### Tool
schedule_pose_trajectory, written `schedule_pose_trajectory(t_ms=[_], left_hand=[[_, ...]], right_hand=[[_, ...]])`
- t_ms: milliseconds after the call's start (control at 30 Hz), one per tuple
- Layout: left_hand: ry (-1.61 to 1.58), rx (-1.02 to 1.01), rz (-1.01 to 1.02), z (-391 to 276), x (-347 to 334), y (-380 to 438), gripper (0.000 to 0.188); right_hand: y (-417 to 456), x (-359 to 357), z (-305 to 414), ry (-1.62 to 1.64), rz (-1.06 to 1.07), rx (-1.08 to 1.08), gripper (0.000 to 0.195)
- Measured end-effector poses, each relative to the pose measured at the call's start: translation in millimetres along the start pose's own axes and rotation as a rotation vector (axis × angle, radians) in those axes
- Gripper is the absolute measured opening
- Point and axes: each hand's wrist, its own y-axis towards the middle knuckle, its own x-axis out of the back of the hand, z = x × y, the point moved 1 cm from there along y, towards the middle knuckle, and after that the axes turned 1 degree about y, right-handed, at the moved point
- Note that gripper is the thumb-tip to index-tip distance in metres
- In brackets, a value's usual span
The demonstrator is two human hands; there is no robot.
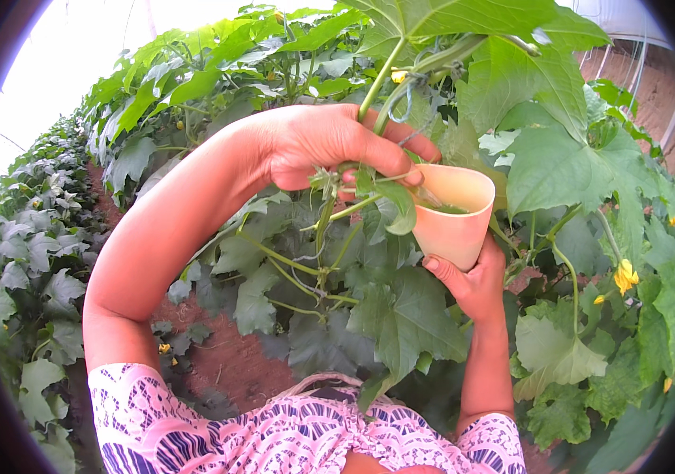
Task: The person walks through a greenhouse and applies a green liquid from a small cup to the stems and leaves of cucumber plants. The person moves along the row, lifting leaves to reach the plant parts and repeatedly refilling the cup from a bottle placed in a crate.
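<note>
A pale cream plastic cup (451, 228) is tilted slightly in front of me. My right hand (472, 277) grips it from below, thumb on the near side. Inside, green liquid (453, 208) shows near the far wall. My left hand (346, 142) arches over from the left, its fingertips at the cup's left rim. They pinch a thin green stem (395, 178), and a small pale plant part (429, 198) hangs from them into the cup; its lower end is hidden. A leaf (401, 207) hangs against the cup's outer left side.
Thick vines (393, 98) tied with blue-grey twine (409, 95) rise beside my left hand. Large lobed leaves (580, 160) crowd the right, with a yellow flower (626, 276) among them. Bare reddish soil (225, 349) runs between the plant rows. An earthen wall (657, 95) stands at upper right.
</note>
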Motion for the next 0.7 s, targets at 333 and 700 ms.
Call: schedule_pose_trajectory(t_ms=[333, 700], left_hand=[[0.121, 0.004, 0.024, -8.5, -1.6, -11.9, 0.057], [-0.221, -0.068, -0.057, 23.2, 12.2, 15.3, 0.048]], right_hand=[[3.4, -2.3, 5.9, 0.037, -0.018, 0.005, 0.035], [-16.2, -3.5, -23.7, 0.163, -0.06, -0.173, 0.061]])
